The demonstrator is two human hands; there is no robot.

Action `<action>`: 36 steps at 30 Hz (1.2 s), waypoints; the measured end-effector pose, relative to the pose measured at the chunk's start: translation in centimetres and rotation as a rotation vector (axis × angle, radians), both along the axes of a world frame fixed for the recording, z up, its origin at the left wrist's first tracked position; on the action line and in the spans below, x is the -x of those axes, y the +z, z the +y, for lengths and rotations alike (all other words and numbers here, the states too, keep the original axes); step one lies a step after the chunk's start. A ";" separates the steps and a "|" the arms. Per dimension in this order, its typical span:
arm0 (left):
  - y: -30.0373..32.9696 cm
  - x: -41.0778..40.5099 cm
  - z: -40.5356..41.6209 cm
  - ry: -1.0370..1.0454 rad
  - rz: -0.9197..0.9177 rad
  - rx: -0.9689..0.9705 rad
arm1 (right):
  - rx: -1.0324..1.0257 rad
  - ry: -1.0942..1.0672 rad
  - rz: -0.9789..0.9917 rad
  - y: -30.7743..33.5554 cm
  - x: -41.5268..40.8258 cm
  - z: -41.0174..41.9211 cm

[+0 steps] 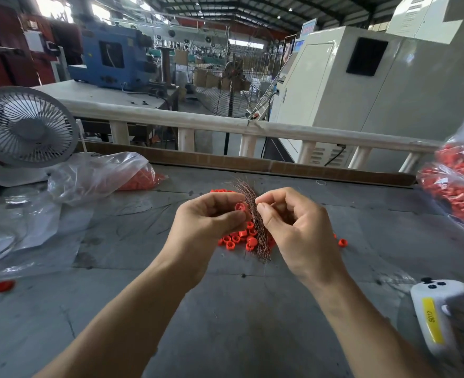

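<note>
My left hand pinches a small red plastic cap between thumb and fingers. My right hand pinches a thin wire at the edge of a bundle of fine copper-coloured wires that stands between the two hands. Under the hands a loose pile of red caps lies on the grey table. A single red cap lies to the right of the pile.
A white desk fan stands at the far left. Clear plastic bags with red parts lie at the left and the right edge. A white controller lies at the near right. One red cap sits at the left.
</note>
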State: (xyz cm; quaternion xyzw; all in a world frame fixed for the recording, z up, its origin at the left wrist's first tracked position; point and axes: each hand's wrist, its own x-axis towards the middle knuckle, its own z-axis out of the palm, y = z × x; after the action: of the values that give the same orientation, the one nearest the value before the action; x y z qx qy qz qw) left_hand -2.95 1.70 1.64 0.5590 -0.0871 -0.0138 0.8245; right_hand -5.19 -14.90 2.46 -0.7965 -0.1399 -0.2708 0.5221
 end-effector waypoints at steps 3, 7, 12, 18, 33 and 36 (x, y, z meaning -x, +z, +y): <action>0.0 0.1 0.0 -0.046 0.020 0.042 | -0.046 0.022 0.006 0.1 0.0 0.0; 0.0 0.2 0.0 -0.062 0.014 0.017 | -0.047 0.041 0.030 0.0 0.0 0.1; 0.1 0.3 -0.2 -0.057 0.003 0.068 | -0.019 0.032 0.045 -0.4 -0.2 0.1; 0.1 0.5 -0.3 -0.005 -0.062 0.000 | 0.014 -0.001 0.024 -0.6 -0.1 0.4; 0.2 0.6 -0.3 -0.009 -0.113 -0.003 | 0.059 -0.018 0.013 -0.5 -0.1 0.3; 0.0 0.5 -0.4 -0.001 -0.112 -0.004 | 0.065 -0.035 0.009 -0.6 -0.2 0.2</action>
State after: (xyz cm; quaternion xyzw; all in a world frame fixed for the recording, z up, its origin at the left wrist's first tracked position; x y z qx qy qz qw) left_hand -3.46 1.31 1.66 0.5606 -0.1335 0.0169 0.8171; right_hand -5.03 -14.67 1.89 -0.8166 -0.1325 -0.2714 0.4918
